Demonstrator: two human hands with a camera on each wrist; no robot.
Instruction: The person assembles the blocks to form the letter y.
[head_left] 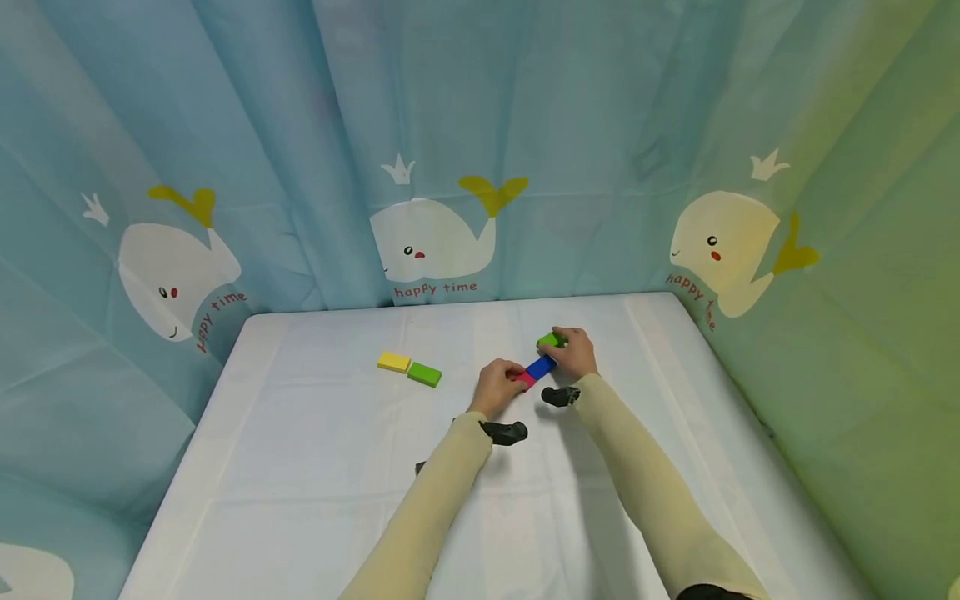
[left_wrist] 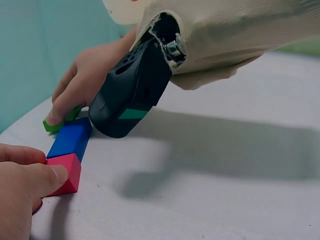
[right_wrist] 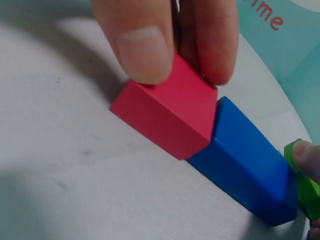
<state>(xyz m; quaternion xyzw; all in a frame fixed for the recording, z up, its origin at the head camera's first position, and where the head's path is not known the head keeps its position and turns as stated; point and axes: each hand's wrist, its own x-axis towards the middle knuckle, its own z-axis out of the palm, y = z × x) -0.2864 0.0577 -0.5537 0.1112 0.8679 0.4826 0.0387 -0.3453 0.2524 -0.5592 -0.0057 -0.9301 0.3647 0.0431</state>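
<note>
My left hand [head_left: 497, 387] pinches a red block [left_wrist: 64, 174] between thumb and fingers. That block meets the near end of a blue rectangular block [right_wrist: 245, 162], and both lie on the white table. At the blue block's far end, my right hand [head_left: 576, 354] holds a green block [head_left: 549, 340] between thumb and fingers. The green block appears to touch the blue one, set at an angle to it. Part of the green block is hidden by the right fingers. In the right wrist view, only the right hand's fingertips [right_wrist: 309, 160] show at the edge.
To the left on the table [head_left: 315, 433] lie a yellow block [head_left: 393, 362] and another green block [head_left: 425, 374], end to end and slightly offset. A blue curtain [head_left: 585, 125] with whale prints hangs behind the table. Dark cameras [head_left: 506, 432] stick out from both wrists.
</note>
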